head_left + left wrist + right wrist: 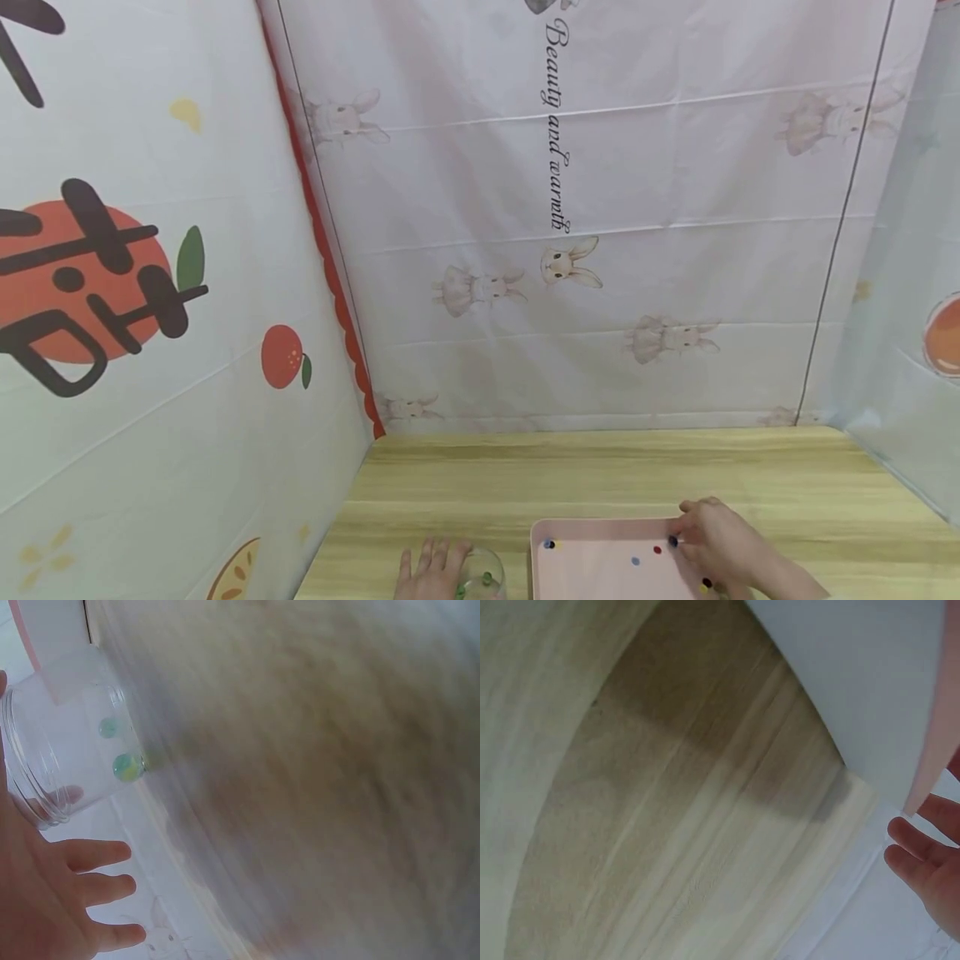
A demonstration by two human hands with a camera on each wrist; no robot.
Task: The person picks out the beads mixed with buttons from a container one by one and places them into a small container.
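Observation:
A clear jar (71, 739) with green marbles (128, 766) in it is at my left hand (433, 573). In the left wrist view the jar's threaded mouth lies between thumb and index finger, and the other fingers stretch out past it. My right hand (716, 537) reaches over the far right corner of a pink tray (592, 575). Its fingertips are right at a small dark piece (672, 542); I cannot tell whether they pinch it. In the right wrist view some fingers (911, 844) show by the tray's rim, and others are hidden behind its wall.
Small pieces lie in the tray: a blue one (636, 561), a red one (657, 550), a black one (707, 582) beside yellow, and a small cluster (551, 544) in the far left corner. The wood-grain table (600, 467) meets printed curtains (480, 358) at the back and sides.

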